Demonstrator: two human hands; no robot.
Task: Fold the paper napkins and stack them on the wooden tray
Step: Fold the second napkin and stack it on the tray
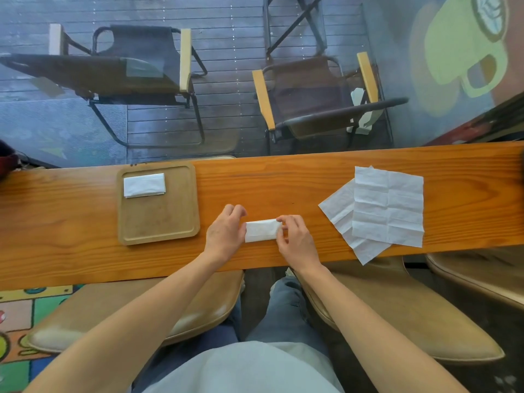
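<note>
A small folded white napkin (pixel 262 230) lies on the wooden counter (pixel 255 182) in front of me. My left hand (pixel 225 232) presses its left end, fingers partly lifted. My right hand (pixel 295 239) pinches its right end between thumb and fingers. The square wooden tray (pixel 158 222) sits to the left, holding a folded napkin stack (pixel 144 185) in its far left corner. Two unfolded creased napkins (pixel 388 207) lie overlapped at the right; the lower one hangs over the near edge.
The counter is narrow; its near edge runs just below my wrists. Tan stool seats (pixel 136 313) stand under it on both sides of my legs. Beyond the glass, two folding chairs (pixel 320 100) stand on a deck.
</note>
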